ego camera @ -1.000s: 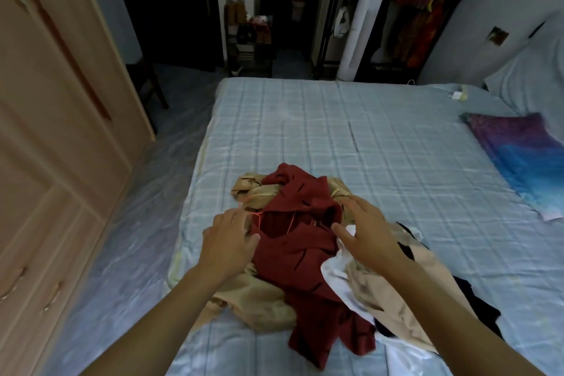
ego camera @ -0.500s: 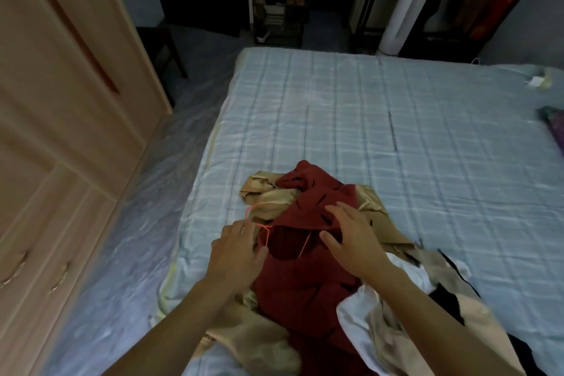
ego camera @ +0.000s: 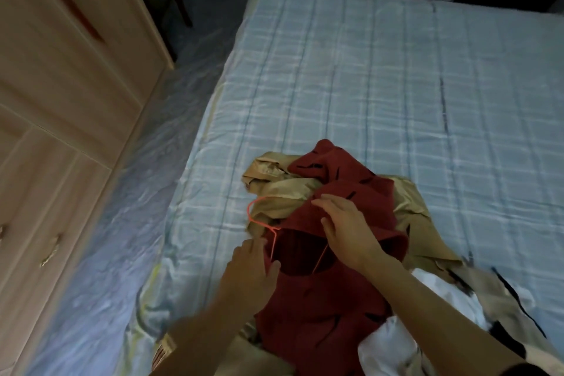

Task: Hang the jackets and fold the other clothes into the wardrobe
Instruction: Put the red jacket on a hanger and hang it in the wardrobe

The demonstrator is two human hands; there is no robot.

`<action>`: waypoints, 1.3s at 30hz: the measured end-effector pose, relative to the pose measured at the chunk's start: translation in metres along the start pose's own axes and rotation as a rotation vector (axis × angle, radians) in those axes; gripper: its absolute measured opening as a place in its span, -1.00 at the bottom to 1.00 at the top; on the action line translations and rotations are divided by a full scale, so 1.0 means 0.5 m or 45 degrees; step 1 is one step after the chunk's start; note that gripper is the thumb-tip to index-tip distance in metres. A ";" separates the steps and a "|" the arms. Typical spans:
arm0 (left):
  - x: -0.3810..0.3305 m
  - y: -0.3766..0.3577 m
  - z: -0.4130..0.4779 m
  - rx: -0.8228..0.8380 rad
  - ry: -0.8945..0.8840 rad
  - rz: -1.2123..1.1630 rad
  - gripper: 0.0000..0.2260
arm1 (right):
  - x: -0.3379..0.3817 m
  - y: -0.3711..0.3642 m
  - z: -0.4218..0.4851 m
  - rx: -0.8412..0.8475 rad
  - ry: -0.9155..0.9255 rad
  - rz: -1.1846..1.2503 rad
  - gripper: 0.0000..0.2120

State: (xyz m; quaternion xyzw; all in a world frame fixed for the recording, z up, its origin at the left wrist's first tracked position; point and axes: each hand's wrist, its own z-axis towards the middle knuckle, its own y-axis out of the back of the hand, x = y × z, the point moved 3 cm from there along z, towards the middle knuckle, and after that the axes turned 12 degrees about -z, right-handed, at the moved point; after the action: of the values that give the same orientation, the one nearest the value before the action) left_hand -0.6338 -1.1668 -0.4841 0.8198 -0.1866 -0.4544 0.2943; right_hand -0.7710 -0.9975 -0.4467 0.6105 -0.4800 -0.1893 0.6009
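Blue-checked bed (ego camera: 396, 85) fills most of the view, left edge running alongside a light wood wardrobe (ego camera: 61, 101) with its doors closed; two metal handles (ego camera: 50, 250) show on the lower drawers. Crinkled shiny sheeting covers the floor (ego camera: 122, 223) between wardrobe and bed. Clothes pile sits at the bed's near edge, toward the left edge, not in the wardrobe. Tan jacket (ego camera: 283, 189) is at the bottom of the pile, its collar bunched at the far-left side, with more tan showing right of the red. Red garment (ego camera: 320, 308) with small black dashes lies on top of the tan jacket, neck opening facing up. White cloth (ego camera: 393, 342) with black bits is at the near-right, partly under the right forearm. Right hand (ego camera: 348, 229) is on the far rim of the red neck opening, thumb and fingers closed on the fabric edge. Left hand (ego camera: 250, 265) is at the left rim of the opening, fingertips touching the wire there; blurred, cannot tell if it grips or just rests. Thin orange hanger (ego camera: 259, 221) sits inside the red garment: hook sticks out left over the tan jacket, and one arm is visible through the neck hole.
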 end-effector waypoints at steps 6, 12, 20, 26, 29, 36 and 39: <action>0.046 -0.071 0.033 0.031 0.108 -0.152 -0.54 | -0.011 -0.095 0.091 0.128 0.238 -0.292 -0.35; 0.059 -0.104 0.045 0.051 0.173 -0.237 -0.42 | -0.048 -0.161 0.139 0.286 0.369 -0.533 -0.39; 0.071 -0.109 0.049 0.023 0.363 -0.445 -0.53 | -0.050 -0.147 0.146 0.233 0.376 -0.459 -0.70; 0.031 -0.090 0.021 -0.047 0.126 -0.304 -0.56 | -0.055 -0.048 0.091 0.103 0.336 -0.363 -0.77; -0.012 -0.064 -0.007 -0.130 -0.007 -0.295 -0.60 | -0.053 0.019 0.046 0.038 0.307 -0.359 -0.80; -0.163 0.049 -0.119 -0.305 -0.361 -0.442 -0.66 | -0.021 0.209 -0.092 -0.115 0.244 -0.228 -0.87; -0.228 0.121 -0.170 -0.418 -0.522 -0.386 -0.61 | 0.013 0.292 -0.149 -0.211 0.234 -0.173 -0.89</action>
State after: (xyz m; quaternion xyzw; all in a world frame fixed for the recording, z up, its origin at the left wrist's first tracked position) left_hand -0.6226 -1.1208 -0.3369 0.6709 -0.0417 -0.6733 0.3079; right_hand -0.7599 -0.9350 -0.2956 0.6048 -0.3632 -0.2116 0.6764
